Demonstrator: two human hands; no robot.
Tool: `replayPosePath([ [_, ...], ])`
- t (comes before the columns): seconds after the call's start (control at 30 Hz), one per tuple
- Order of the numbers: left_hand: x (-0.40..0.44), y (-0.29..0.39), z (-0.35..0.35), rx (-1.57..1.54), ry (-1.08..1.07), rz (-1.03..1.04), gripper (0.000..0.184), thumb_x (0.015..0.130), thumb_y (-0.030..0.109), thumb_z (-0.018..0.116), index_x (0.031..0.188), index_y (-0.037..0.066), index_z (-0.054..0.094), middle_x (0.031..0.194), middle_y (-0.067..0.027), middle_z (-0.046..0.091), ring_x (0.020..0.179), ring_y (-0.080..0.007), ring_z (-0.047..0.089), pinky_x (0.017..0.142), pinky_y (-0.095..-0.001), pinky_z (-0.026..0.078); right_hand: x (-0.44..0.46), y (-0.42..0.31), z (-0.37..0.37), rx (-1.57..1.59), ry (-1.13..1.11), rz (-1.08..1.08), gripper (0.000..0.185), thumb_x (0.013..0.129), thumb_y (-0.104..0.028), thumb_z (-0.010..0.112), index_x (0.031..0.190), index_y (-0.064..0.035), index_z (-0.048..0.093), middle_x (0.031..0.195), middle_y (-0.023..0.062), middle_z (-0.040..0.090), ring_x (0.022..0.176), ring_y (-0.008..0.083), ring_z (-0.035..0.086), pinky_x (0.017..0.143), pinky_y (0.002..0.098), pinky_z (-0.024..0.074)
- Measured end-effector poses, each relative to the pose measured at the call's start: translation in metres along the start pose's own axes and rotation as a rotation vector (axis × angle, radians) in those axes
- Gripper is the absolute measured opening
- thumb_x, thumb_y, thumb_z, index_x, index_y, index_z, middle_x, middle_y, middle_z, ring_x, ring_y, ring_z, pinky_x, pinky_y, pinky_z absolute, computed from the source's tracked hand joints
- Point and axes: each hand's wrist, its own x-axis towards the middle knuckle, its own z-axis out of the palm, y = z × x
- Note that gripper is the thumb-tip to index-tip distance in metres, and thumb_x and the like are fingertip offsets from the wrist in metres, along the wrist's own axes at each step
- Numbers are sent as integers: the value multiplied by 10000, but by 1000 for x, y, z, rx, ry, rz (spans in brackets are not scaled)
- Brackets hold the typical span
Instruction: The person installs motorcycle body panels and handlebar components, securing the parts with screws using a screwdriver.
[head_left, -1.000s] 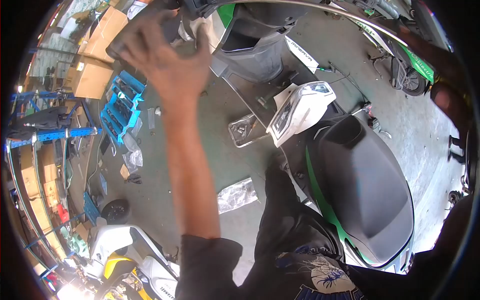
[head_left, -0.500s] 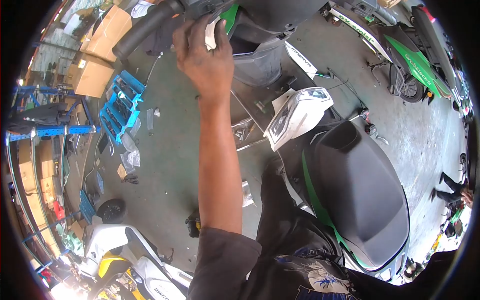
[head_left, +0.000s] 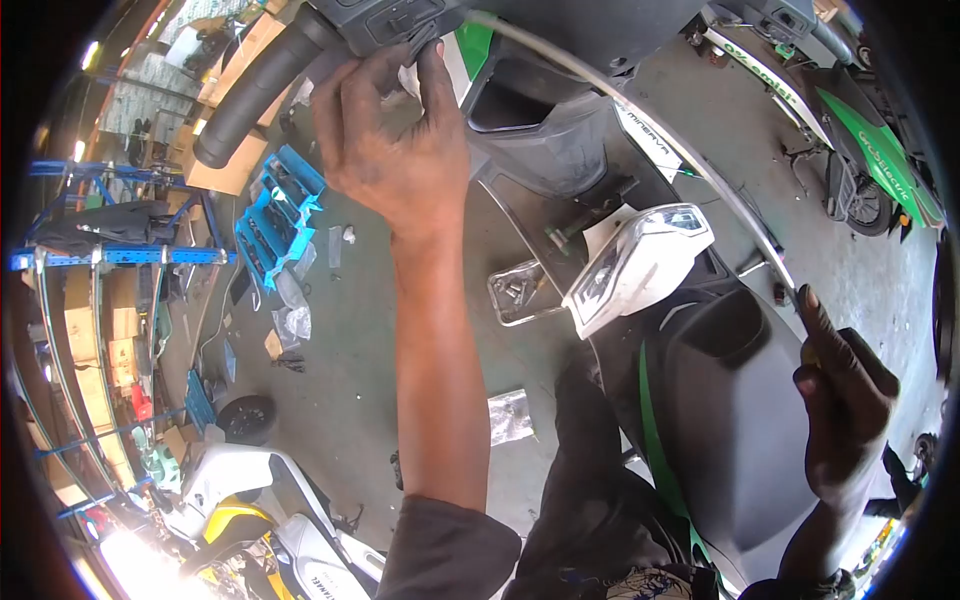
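My left hand point(head_left: 395, 145) is raised to the underside of the scooter's black handlebar switch housing point(head_left: 395, 20), its fingers curled and the thumb and fingertips pinched at a dark part there. The rubber grip point(head_left: 262, 95) sticks out to the left. My right hand point(head_left: 845, 400), above the seat's right side, is closed round the handle of a long screwdriver point(head_left: 690, 150), its index finger along the metal shaft. The shaft crosses the view up to the switch housing. The handle is mostly hidden in the hand; I cannot tell whether the tip touches.
A white headlight unit point(head_left: 640, 265) lies ahead of the black seat point(head_left: 740, 420). A metal tray point(head_left: 520, 292) with small parts sits beside the footboard. Left are a blue toolbox point(head_left: 275, 215), a rack point(head_left: 120, 257) and a white-yellow motorbike point(head_left: 260, 500). A green scooter point(head_left: 865, 150) stands at upper right.
My right hand has come into view at the right with the long screwdriver, its shaft now reaching the handlebar. My left hand stays at the switch housing. The view has shifted slightly.
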Motion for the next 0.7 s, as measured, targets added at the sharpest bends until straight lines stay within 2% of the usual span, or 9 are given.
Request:
replayPosePath([
  [0.1,0,0,4,-3,16,0,213,672,79,828,826,46,684,848,-55,639,740,-182,638,642,-302,532,1,0,5,-28,-49,-25,471,848,-11,547,1319,-21,550,702,84,482,596,137,380,539,256,314],
  [0.23,0,2,1,-40,-8,-60,212,662,71,814,817,66,670,842,-46,647,805,-204,632,671,-322,519,6,0,9,-62,-50,-68,481,851,-6,555,1332,-28,540,716,102,495,609,156,421,557,260,353],
  [0.37,-1,-3,3,-5,10,-11,217,659,81,815,821,61,672,837,-44,648,821,-212,631,682,-336,512,11,-6,9,-67,-49,-54,472,869,-9,552,1341,-32,532,728,110,500,617,170,444,567,270,376],
  [0.47,0,-3,2,-1,5,-7,222,657,92,816,823,59,672,837,-46,650,816,-218,632,674,-341,507,11,-15,5,-154,-55,-45,457,884,-13,548,1340,-30,532,732,108,498,619,174,449,566,277,380],
  [0.53,2,-1,0,36,-26,24,233,681,97,841,834,3,691,856,-74,632,711,-171,646,621,-287,551,10,-24,3,-209,-59,-39,446,892,-20,547,1338,-29,535,730,103,492,619,174,448,565,281,379],
  [0.7,2,-6,4,-1,-5,2,228,684,116,835,830,17,690,827,-67,638,695,-176,639,630,-299,534,18,-44,-18,-298,-90,-41,456,879,-12,552,1335,-11,532,703,84,449,603,162,421,548,286,352],
])
